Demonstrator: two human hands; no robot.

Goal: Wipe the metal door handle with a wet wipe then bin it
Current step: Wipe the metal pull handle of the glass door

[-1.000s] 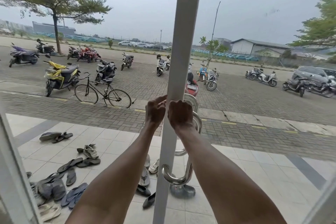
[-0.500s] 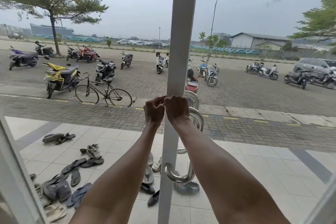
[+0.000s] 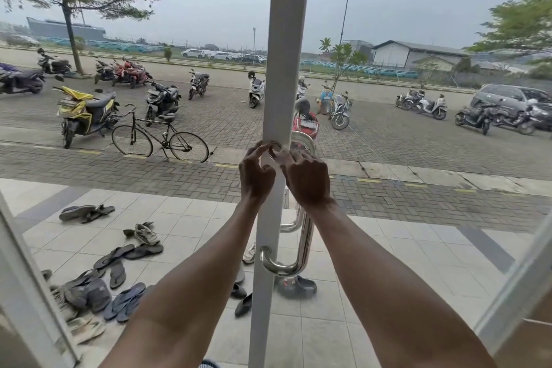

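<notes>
The metal door handle is a chrome tube fixed to the white door frame, with its top mount and lower bend showing. Both my hands are at the top mount. My left hand curls its fingertips round the mount's left side. My right hand presses on the handle's upper bend. A thin pale wet wipe seems pinched between the two sets of fingertips, mostly hidden by the fingers. A second handle shows behind the glass.
Glass panes flank the frame. Outside, several sandals and shoes lie on the tiled porch, and a clog sits below the handle. A bicycle, scooters and a car stand on the paved lot beyond. No bin is in view.
Both hands have shifted up from the handle's upper bend to its top mount. The closed fists have loosened so the fingertips now work round the mount. The camera has tilted slightly.
</notes>
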